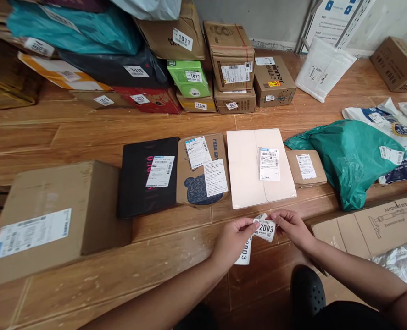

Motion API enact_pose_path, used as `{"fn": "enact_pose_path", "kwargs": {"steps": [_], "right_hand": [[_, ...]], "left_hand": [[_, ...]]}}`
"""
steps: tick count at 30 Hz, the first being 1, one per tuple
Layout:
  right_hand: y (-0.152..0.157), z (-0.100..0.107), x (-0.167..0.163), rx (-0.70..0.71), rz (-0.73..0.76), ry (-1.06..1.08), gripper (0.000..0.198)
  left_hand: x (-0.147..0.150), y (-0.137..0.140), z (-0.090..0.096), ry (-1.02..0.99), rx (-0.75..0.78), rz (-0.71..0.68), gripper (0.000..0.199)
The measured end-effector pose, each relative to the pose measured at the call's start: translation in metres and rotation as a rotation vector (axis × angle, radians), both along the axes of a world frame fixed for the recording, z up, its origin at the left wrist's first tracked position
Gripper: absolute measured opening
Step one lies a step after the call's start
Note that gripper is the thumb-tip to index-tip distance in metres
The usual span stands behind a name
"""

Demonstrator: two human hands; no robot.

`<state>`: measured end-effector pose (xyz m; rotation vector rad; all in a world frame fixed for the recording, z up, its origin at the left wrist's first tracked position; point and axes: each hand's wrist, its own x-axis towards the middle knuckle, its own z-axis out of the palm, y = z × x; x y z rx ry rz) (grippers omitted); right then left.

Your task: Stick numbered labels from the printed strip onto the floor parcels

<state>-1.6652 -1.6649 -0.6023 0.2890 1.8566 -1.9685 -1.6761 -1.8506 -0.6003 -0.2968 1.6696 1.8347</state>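
Both hands meet low in the middle of the view over a wooden floor. My left hand and my right hand pinch a white numbered label printed "2003", one at each end. A second strip of labels hangs below my left hand. Just beyond lies a pale pink flat box with a shipping label. Left of it rest a brown parcel with a blue print and a black parcel. A small brown box sits to the right.
A large cardboard box stands at the left. A green plastic bag and flattened cardboard lie at the right. Numbered parcels are stacked along the back wall. A black shoe shows at the bottom.
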Motion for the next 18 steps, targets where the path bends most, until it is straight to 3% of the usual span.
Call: {"fn": "enact_pose_path", "kwargs": {"steps": [7, 11, 14, 18], "right_hand": [[-0.002, -0.021, 0.013, -0.055, 0.001, 0.022, 0.037], [-0.008, -0.043, 0.024, -0.070, 0.016, -0.062, 0.044], [-0.014, -0.050, 0.030, -0.056, 0.005, -0.092, 0.045], [-0.025, -0.046, 0.028, -0.046, -0.088, -0.079, 0.057]], "left_hand": [[0.008, 0.000, -0.008, 0.031, -0.115, 0.048, 0.050], [0.015, -0.002, -0.022, -0.006, -0.156, 0.038, 0.057], [0.016, -0.007, -0.025, 0.012, -0.158, -0.008, 0.056], [0.018, -0.020, -0.030, 0.027, -0.154, -0.169, 0.062]]}}
